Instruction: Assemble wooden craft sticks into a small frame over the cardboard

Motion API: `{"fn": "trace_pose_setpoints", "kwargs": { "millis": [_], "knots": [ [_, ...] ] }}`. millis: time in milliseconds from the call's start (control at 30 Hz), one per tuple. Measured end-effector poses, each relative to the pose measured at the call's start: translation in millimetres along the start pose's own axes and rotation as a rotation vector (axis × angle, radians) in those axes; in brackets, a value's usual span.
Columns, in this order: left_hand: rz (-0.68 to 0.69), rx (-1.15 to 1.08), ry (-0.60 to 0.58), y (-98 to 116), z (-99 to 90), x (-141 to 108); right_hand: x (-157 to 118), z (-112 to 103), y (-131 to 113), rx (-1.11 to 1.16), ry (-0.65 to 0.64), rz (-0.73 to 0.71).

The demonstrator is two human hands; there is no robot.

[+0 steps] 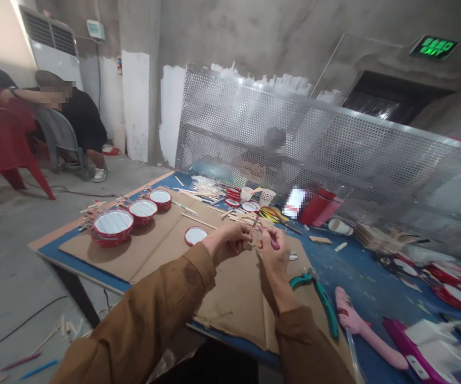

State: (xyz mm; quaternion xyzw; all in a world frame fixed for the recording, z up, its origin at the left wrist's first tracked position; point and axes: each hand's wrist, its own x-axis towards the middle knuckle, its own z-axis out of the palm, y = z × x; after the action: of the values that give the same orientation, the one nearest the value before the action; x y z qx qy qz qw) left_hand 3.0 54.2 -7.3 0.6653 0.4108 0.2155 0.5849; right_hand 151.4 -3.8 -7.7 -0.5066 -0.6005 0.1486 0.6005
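Observation:
My left hand (228, 242) and my right hand (274, 252) meet above a brown cardboard sheet (230, 298), pinching small pale wooden sticks (256, 237) between them. The right hand also grips a thin magenta object (273, 244), perhaps a pen; its tip is hidden by my fingers. Just below that hand lie teal-handled pliers (318, 298). A red-rimmed round disc with a white face (196, 235) sits left of my hands. Further left stand several similar red-and-white rounds, one stack (113, 224) being the tallest.
The blue table (70, 256) holds loose wooden sticks, pink glue guns (358, 325), and a red flask (318, 208). A perforated metal panel (294, 128) rises behind it. Seated people (78, 114) and a red plastic chair (2, 138) are at left; sticks and pens lie on the floor.

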Motion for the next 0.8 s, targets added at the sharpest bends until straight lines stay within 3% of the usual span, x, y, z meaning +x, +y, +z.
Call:
{"fn": "trace_pose_setpoints", "kwargs": {
  "millis": [333,800],
  "knots": [
    [-0.002,-0.015,-0.03,-3.8,-3.4,4.0,-0.6,0.5,-2.4,0.023,-0.066,-0.006],
    [-0.007,-0.031,-0.003,-6.0,-1.8,5.0,-1.4,0.9,-2.7,0.06,-0.043,0.047]
  ]
}}
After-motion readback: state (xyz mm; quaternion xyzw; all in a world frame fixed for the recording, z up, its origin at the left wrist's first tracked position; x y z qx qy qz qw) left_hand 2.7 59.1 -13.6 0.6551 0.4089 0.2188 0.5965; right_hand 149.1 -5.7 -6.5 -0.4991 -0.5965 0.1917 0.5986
